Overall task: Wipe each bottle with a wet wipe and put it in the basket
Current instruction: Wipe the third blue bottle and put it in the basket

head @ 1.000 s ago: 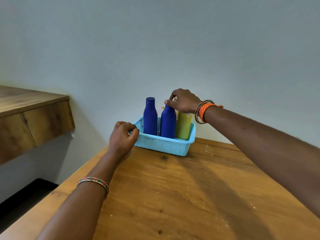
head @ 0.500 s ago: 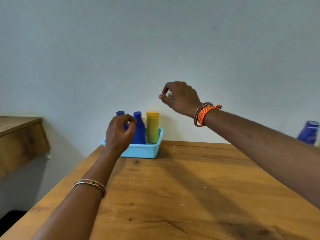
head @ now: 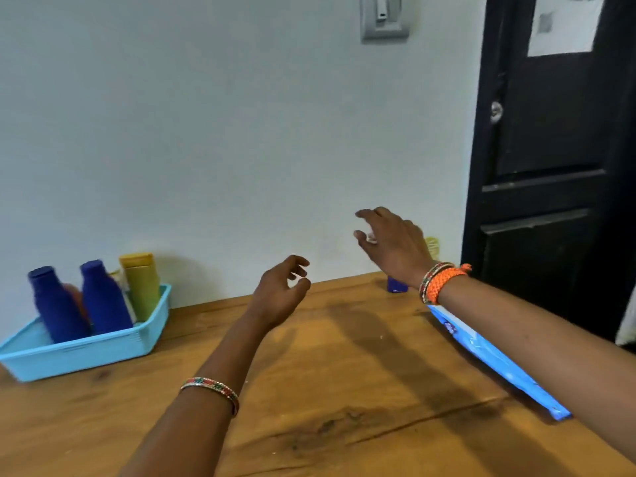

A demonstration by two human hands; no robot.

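Observation:
A light blue basket (head: pixel 103 349) stands at the table's left, holding two upright blue bottles (head: pixel 56 304) (head: pixel 103 297) and a yellow tube (head: pixel 141 284). My left hand (head: pixel 278 294) hovers over the middle of the table, fingers loosely curled, holding nothing. My right hand (head: pixel 392 246) reaches toward the back right, with a small bit of white wet wipe (head: pixel 371 237) showing at its thumb. Behind that hand stands another blue bottle (head: pixel 396 284), with only its base visible. A yellow item (head: pixel 433 246) peeks out behind the wrist.
A blue wet wipe pack (head: pixel 495 359) lies on the wooden table (head: pixel 344 390) under my right forearm. A pale wall runs along the table's back edge. A black door (head: pixel 550 166) stands at the right, with a switch plate (head: pixel 383 18) on the wall.
My view has swung right, so the basket now sits at the far left. Both hands have left the basket; the right one has moved toward the bottle at the back right.

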